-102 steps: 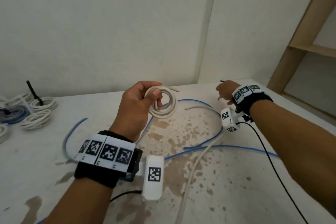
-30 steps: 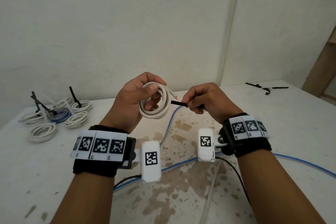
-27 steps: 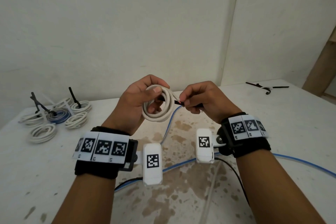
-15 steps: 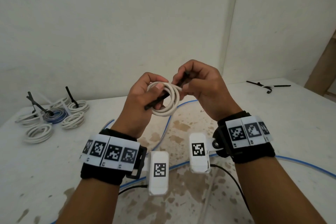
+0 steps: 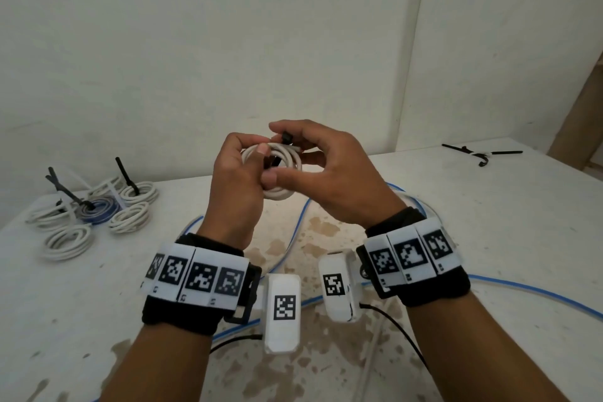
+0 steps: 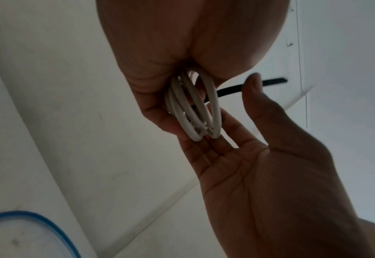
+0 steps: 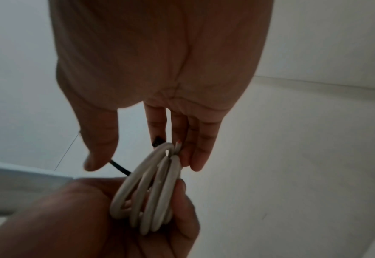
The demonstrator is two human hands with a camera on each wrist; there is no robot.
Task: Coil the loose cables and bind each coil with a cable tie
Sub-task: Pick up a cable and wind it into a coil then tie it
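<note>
Currently: left hand [image 5: 238,179] grips white cable coil [image 5: 283,170], raised above desk [image 5: 489,222] | right hand [image 5: 329,179] fingers bent at coil's far edge, holding head of black cable tie [image 5: 286,138] threaded through coil | bound coils [image 5: 98,206] far left on desk | blue cable [image 5: 522,294] loose below | spare ties [image 5: 483,155] far right

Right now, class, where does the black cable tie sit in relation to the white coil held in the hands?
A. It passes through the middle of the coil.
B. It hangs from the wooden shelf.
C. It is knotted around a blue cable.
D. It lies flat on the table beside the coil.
A: the black cable tie runs through the loops of the white coil, which the left hand grips.
</note>
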